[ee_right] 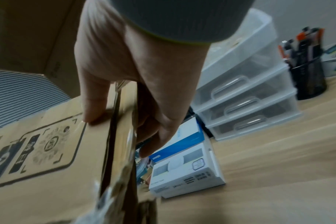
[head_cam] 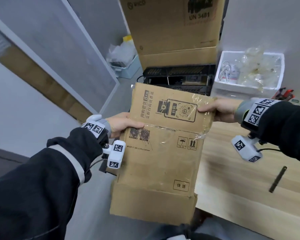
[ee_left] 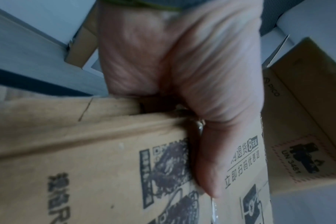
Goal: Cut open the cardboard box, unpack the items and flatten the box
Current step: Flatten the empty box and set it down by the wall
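The flattened brown cardboard box hangs in the air between both hands, beside the wooden table's left edge. It carries black print and torn clear tape. My left hand grips its left edge, thumb on the front face and fingers behind. My right hand pinches the right edge, thumb on the printed front, fingers behind the layers. A white and blue product box lies on the table behind the cardboard.
A large brown carton stands ahead on a black device. A white foam box with plastic wrap sits on clear drawers. A black pen cup and a dark rod are on the wooden table.
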Motion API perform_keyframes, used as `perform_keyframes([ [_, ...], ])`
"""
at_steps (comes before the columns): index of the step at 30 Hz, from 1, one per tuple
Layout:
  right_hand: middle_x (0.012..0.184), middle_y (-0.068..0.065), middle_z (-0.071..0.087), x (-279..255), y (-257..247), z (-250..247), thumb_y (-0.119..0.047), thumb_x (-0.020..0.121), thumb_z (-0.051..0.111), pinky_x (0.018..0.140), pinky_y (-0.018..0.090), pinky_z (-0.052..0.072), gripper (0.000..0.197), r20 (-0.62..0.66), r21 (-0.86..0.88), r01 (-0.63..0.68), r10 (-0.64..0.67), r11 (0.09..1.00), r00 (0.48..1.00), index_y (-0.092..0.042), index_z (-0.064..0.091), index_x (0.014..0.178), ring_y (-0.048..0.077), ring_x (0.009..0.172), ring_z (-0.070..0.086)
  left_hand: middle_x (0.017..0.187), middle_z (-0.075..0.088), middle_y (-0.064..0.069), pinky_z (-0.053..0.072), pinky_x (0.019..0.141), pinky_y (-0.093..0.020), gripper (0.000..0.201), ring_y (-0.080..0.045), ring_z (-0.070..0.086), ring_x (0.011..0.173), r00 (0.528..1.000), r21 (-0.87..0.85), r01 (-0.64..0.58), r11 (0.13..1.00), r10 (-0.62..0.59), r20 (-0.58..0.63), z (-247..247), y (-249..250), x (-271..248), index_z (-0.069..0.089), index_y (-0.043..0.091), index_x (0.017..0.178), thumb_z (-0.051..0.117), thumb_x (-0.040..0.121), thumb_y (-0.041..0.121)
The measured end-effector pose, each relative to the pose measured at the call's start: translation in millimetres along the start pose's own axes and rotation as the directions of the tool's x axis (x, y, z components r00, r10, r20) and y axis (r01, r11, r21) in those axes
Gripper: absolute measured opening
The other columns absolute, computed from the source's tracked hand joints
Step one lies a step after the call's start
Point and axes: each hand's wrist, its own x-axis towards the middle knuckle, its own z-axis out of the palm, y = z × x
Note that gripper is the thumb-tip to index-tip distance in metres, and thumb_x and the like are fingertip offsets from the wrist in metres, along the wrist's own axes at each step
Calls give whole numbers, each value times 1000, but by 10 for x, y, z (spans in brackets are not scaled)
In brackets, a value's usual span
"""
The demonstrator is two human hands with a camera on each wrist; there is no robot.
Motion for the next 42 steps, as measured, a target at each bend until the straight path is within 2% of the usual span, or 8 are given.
perform_keyframes([
  [4, 114, 17, 72, 201, -255, 345, -1, 86, 69, 98, 45, 52, 32, 158, -334, 64, -11, 941, 987, -4, 65, 118, 31, 106, 69, 120, 72, -14, 53, 97, -44, 37, -31, 69, 111, 998, 15, 8, 1000, -7, -64, -299, -177, -369, 67, 8, 122, 73, 86, 8],
  [9, 99, 4, 77, 341, -413, 769, -22, 72, 87, 90, 39, 57, 39, 271, -697, 148, 67, 701, 960, -14, 71, 107, 24, 93, 74, 113, 75, -9, 55, 97, -41, 26, -26, 72, 104, 989, 104, 49, 993, -34, -146, -384, -323, -645, 69, 9, 116, 70, 90, 5],
  [22, 106, 13, 75, 551, -295, 1518, -5, 74, 82, 92, 51, 56, 42, 463, -675, 193, 206, 712, 862, -6, 67, 113, 32, 97, 73, 121, 60, -23, 49, 90, -41, 66, -39, 56, 98, 957, -233, 14, 972, -80, -277, -442, -1103, -1204, 56, -6, 124, 64, 71, 33],
  [26, 106, 14, 75, 588, -302, 1583, -10, 65, 84, 95, 53, 53, 52, 488, -677, 180, 252, 713, 836, -6, 65, 114, 33, 99, 72, 95, 51, -13, 42, 82, -37, 51, -23, 45, 82, 862, -50, 238, 970, -234, -449, -473, -1265, -1335, 59, 4, 95, 66, 55, 36],
  [29, 107, 14, 75, 604, -318, 1724, -13, 63, 85, 95, 53, 53, 61, 500, -693, 184, 281, 697, 819, -5, 62, 119, 31, 98, 73, 90, 66, -6, 53, 73, -32, 38, -20, 63, 80, 740, 86, 429, 899, -295, -604, -500, -1342, -1343, 59, 8, 99, 70, 76, 37],
  [35, 101, 12, 76, 605, -350, 2054, -14, 65, 86, 86, 46, 59, 55, 508, -734, 219, 307, 642, 805, -8, 64, 115, 28, 92, 74, 85, 69, -11, 53, 89, -41, 3, -23, 61, 78, 804, -244, 99, 965, -222, -551, -543, -1365, -1454, 61, 4, 91, 64, 91, 5],
  [38, 99, 9, 77, 605, -372, 2324, -13, 71, 83, 88, 44, 58, 44, 524, -736, 249, 297, 629, 798, -9, 66, 111, 27, 92, 75, 102, 66, -15, 59, 75, -32, 34, -23, 63, 85, 840, -457, -128, 880, -149, -522, -698, -1401, -1553, 61, 3, 111, 45, 86, -12],
  [42, 103, 8, 77, 676, -350, 2625, -29, 52, 89, 96, 48, 54, 67, 569, -716, 296, 283, 633, 772, -11, 68, 113, 27, 96, 74, 107, 70, -14, 59, 81, -42, 41, -27, 70, 89, 929, -610, -232, 758, -13, -370, -812, -1357, -1746, 61, 7, 122, 49, 84, 18],
])
